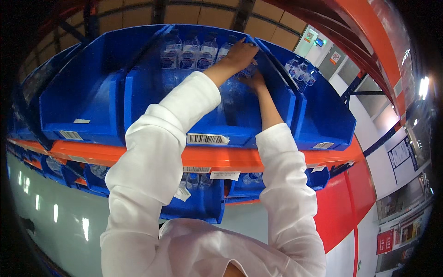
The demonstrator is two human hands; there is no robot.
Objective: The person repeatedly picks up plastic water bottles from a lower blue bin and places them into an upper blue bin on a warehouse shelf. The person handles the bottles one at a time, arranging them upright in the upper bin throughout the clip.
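Both hands reach into the middle blue plastic bin, by its right wall towards the back. My left hand is on top, its fingers curled over the upper end of a clear plastic water bottle. Lower down, my right hand grips the same bottle, and the two hands hide much of it. To the left, a row of upright water bottles with dark caps and blue-and-white labels stands along the back. One more bottle is partly covered by my left hand.
Blue bins flank this one: the left bin and the right bin, which holds several small bottles. All rest on an orange rack beam. Below are lower bins with bottles. An orange beam crosses the upper right.
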